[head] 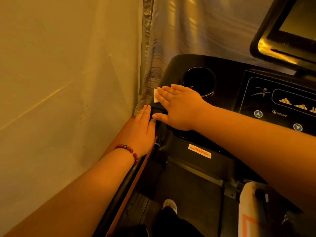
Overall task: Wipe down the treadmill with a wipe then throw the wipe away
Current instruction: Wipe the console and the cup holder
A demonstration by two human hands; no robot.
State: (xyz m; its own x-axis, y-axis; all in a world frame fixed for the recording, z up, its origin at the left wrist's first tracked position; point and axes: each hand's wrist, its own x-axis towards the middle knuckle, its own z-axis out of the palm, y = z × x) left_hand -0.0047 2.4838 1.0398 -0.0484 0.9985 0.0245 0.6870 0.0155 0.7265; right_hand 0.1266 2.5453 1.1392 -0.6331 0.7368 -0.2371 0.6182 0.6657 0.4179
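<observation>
Nearest, at the bottom edge, dark-clothed legs are cut off, and only the pale toe of a shoe [169, 204] shows on the treadmill [191, 170] deck. At the lower right a white object with an orange marking [250, 202] is cropped by the frame and partly behind the right forearm; I cannot tell what it is.

The left forearm, with a red bead bracelet [131, 151] at the wrist, runs along the dark handrail [119, 190]. The left hand [142, 129] lies flat with its fingers straight and together, holding nothing, at the near left corner of the console [227, 77]. Whether it bears on the rail or on the console's edge is hard to make out in the dim light.

The right hand [179, 108] is spread flat, palm down, on the console's left part, with the thumb stretched toward the left hand. Its straight fingers press the wipe [155, 96] against the surface. Only a small white corner of the wipe shows beyond the fingertips, at the console's left edge; the rest is under the hand.

Just beyond the knuckles is the round cup holder [199, 79], partly covered by the hand. To the right is the control panel [280, 101], cut off at the frame's edge, and above it a cropped screen [294, 19]. A curtain [188, 26] and a wall [59, 82] stand behind.
</observation>
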